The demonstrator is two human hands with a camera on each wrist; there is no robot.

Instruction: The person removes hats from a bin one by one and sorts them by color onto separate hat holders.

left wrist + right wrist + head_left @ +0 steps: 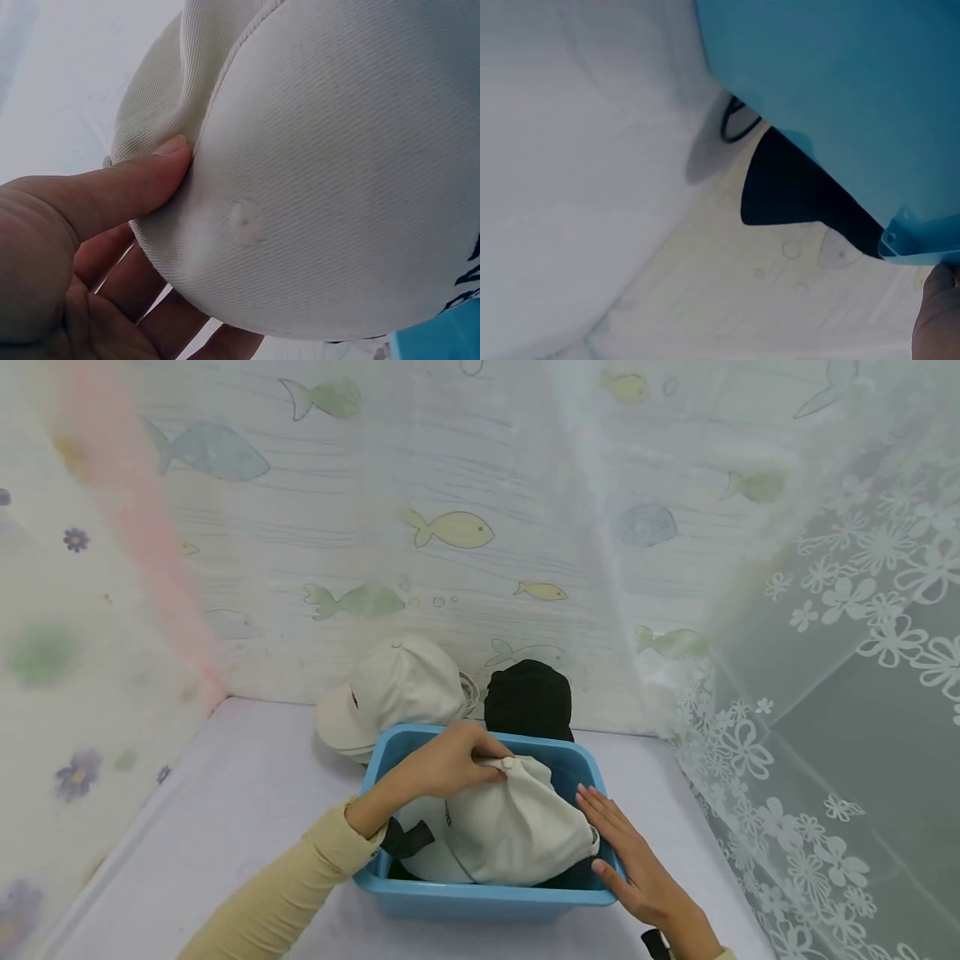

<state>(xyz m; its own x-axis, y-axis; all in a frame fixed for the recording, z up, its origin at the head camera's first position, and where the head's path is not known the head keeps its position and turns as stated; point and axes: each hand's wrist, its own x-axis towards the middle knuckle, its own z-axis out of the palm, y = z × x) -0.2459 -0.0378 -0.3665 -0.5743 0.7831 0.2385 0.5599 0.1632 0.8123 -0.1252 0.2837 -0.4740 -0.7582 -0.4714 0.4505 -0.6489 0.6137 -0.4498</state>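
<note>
My left hand (453, 762) pinches the crown of a cream baseball cap (528, 831) near its top button. The cap sits in a blue plastic bin (495, 903), its brim toward the left side and its back strap toward the right. In the left wrist view my thumb presses a fold into the cap's cloth (337, 165), with the other fingers behind it. My right hand (630, 856) rests on the bin's right rim, fingers extended. Dark cloth shows under the cream cap in the bin.
Behind the bin stand another cream cap (408, 685) on the left and a black cap (528, 697) on the right. A white sheet (277, 777) covers the surface. Fish-patterned curtain (450, 531) hangs at the back, and flowered lace (795, 852) at the right.
</note>
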